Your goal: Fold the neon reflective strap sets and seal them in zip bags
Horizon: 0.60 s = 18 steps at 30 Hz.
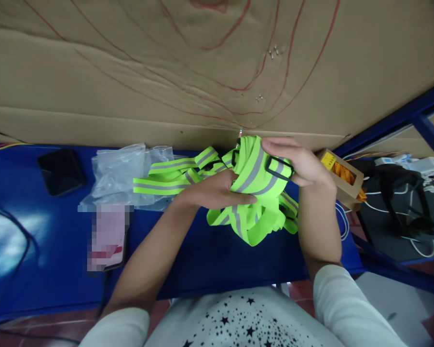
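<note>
Both my hands are on a bundled neon-yellow reflective strap (253, 166) with grey stripes, held above the blue table. My left hand (220, 190) grips the bundle from the left, its thumb lying across the front. On the right side my right hand (298, 159) is closed around the upper part, next to a black plastic buckle (279, 167). Loose loops of the strap (253, 231) hang below my hands. More strap lengths (166, 185) trail left over the table and a clear plastic bag (119, 171). The fingers behind the bundle are hidden.
A phone (108, 236), partly blurred out, and a black flat object (61, 171) lie left on the blue table (202, 260). To the right stand a cardboard box (343, 178) with orange contents and a dark surface with cables. A brown cardboard panel (130, 72) rises behind.
</note>
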Each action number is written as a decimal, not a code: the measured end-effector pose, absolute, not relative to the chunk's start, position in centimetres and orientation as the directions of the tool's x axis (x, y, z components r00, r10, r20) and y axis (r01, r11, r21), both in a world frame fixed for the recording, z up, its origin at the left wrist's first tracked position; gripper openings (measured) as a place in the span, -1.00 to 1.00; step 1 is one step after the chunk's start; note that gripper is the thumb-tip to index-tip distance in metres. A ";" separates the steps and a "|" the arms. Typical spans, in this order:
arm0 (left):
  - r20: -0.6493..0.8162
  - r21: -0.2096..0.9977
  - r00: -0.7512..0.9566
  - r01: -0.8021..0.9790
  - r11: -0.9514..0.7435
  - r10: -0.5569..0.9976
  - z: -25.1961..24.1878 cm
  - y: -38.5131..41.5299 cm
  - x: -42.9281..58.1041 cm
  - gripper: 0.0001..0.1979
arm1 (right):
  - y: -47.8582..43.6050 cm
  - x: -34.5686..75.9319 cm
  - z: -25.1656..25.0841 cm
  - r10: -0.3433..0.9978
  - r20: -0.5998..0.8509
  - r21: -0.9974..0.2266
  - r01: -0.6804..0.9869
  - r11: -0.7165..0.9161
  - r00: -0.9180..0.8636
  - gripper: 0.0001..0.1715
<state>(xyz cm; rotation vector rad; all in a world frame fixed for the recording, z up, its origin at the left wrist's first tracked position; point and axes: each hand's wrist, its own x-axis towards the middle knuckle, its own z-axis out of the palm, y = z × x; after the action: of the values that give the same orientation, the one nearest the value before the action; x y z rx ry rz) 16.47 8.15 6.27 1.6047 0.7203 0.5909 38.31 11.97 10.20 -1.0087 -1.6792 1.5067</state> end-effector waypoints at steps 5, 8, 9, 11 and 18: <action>-0.049 0.997 0.614 0.077 0.001 0.788 6.2 8.2 16.3 -0.64 | 12.6 37.2 9.2 0.897 0.129 -0.946 0.218 0.239 -0.423 -0.63; -0.061 0.998 0.638 0.063 0.027 0.768 6.2 8.4 16.2 -0.65 | 12.0 37.3 10.1 0.888 0.273 -0.861 0.318 0.397 -0.369 -0.62; -0.054 0.997 0.629 0.074 0.010 0.775 6.2 8.4 16.3 -0.66 | 11.6 37.4 10.6 0.876 0.303 -0.828 0.352 0.437 -0.375 -0.62; -0.029 0.992 0.616 0.117 -0.055 0.787 6.4 8.4 16.4 -0.70 | 10.8 37.8 11.5 0.841 0.323 -0.758 0.413 0.504 -0.434 -0.57; 0.014 0.983 0.612 0.135 -0.121 0.790 6.9 8.1 16.4 -0.77 | 9.7 36.5 10.8 0.780 0.172 -0.619 0.550 0.560 -0.601 -0.07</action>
<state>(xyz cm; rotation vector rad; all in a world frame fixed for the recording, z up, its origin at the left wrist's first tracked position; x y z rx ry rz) 16.38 8.15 6.88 1.6223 0.7839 0.6715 36.51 9.74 10.77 -1.0755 -2.3668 0.7248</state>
